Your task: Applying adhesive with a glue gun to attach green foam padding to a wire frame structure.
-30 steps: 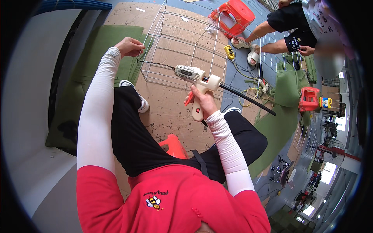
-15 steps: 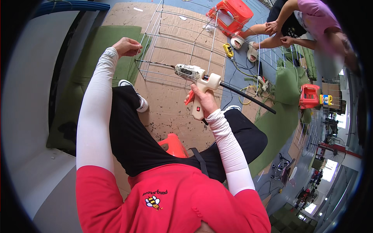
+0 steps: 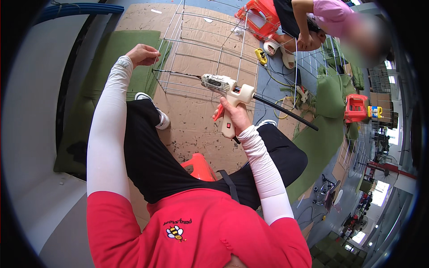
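At frame centre, the right hand (image 3: pixel 235 115) is clenched on the glue gun (image 3: pixel 228 91), nozzle aimed left at the wire frame (image 3: pixel 210 49). Upper left, the left hand (image 3: pixel 142 54) pinches a frame wire, steadying it.

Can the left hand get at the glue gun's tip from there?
Probably yes: the left hand grips the wire frame close by, and only open frame lies between it and the glue gun.
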Available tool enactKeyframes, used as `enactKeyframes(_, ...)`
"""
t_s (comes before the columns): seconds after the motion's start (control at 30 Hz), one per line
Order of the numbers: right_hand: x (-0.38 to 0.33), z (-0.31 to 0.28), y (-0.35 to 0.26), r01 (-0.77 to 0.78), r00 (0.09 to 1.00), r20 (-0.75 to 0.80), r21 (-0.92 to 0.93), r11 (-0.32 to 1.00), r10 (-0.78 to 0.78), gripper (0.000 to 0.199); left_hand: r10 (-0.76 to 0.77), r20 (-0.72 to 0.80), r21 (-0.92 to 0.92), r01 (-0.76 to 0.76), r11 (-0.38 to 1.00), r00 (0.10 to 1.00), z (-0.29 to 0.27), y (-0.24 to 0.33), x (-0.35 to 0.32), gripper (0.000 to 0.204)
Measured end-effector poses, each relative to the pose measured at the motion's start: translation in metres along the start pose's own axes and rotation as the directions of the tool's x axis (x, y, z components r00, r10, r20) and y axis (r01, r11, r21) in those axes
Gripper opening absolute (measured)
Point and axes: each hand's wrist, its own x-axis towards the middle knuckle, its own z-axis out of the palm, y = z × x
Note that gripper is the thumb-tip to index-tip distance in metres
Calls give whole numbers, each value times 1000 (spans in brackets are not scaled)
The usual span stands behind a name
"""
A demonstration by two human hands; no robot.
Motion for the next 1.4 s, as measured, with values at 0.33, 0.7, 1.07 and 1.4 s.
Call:
enactKeyframes(0.33, -4, -4, 0, -22, 1000, -11, -14, 1000, 22, 32, -3, 10, -5, 3, 1000, 1000, -1, -1, 2, 20)
enactKeyframes(0.7, -4, -12, 2, -21, 1000, 6, 24, 999, 21, 33, -10, -14, -20, 9, 1000, 1000, 0, -2, 3, 17)
enactKeyframes(1.07, -3, -7, 3, -24, 1000, 0, 35, 999, 24, 31, -4, -3, 0, 4, 1000, 1000, 0, -1, 1, 19)
enactKeyframes(1.4, -3, -16, 8, -34, 999, -1, 37, 999, 34, 32, -10, 17, -7, 10, 1000, 1000, -1, 0, 2, 20)
